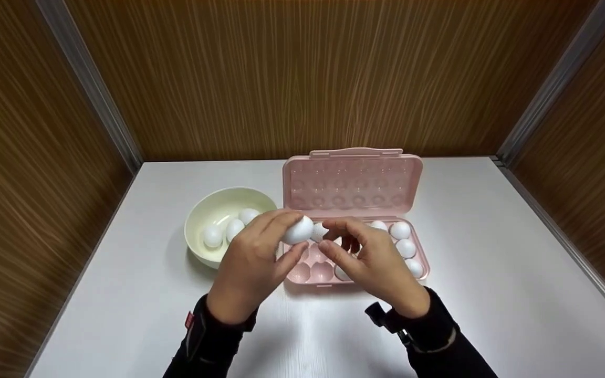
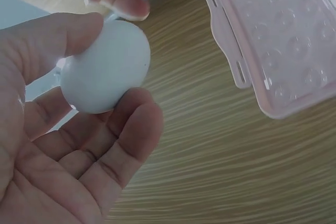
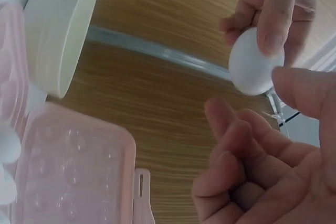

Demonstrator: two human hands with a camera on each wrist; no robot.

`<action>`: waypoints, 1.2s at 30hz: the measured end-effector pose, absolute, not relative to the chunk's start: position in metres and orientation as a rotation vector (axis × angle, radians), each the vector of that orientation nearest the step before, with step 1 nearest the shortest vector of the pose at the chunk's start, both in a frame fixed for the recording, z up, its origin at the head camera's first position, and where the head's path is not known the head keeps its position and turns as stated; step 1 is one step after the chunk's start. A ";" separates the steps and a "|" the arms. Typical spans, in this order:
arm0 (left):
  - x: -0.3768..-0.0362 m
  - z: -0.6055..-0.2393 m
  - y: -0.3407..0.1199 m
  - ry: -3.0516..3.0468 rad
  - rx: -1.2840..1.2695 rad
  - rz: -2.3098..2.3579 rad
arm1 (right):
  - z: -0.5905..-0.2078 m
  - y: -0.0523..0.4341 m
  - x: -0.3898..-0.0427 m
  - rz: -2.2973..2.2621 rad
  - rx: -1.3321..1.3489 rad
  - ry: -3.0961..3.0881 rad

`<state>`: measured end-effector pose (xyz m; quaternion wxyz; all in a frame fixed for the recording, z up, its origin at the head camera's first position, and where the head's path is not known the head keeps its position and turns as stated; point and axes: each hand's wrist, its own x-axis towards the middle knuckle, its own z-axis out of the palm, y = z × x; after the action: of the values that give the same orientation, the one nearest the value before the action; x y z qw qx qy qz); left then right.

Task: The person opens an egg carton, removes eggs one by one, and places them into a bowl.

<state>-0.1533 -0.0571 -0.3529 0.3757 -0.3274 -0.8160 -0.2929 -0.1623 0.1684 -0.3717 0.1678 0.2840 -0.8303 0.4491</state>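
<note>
— What are the hands doing near the front edge of the tabletop (image 1: 491,294)?

— The left hand (image 1: 247,268) pinches a smooth white egg (image 1: 298,231) between thumb and fingers (image 2: 79,32), held in the air above the pink plastic egg tray (image 1: 310,273). The right hand (image 1: 378,265) is just beside it, fingers (image 3: 236,145) loosely curled and holding nothing.

— And farther back?

— Several white eggs (image 1: 405,248) sit in the tray's right-hand cups. Left of it, a cream round bowl (image 1: 202,215) holds three eggs (image 1: 212,236). The tray's pink lid (image 1: 352,184) stands open toward the far edge.
</note>
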 end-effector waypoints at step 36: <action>-0.224 -0.405 -0.115 -2.907 -0.236 -0.627 | -0.387 0.166 -0.181 0.865 0.756 -2.636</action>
<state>-0.2240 -0.1150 -0.4049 0.0789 -0.0789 -0.9714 -0.2096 -0.1808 0.1664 -0.3875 0.1327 0.2604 -0.9087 0.2982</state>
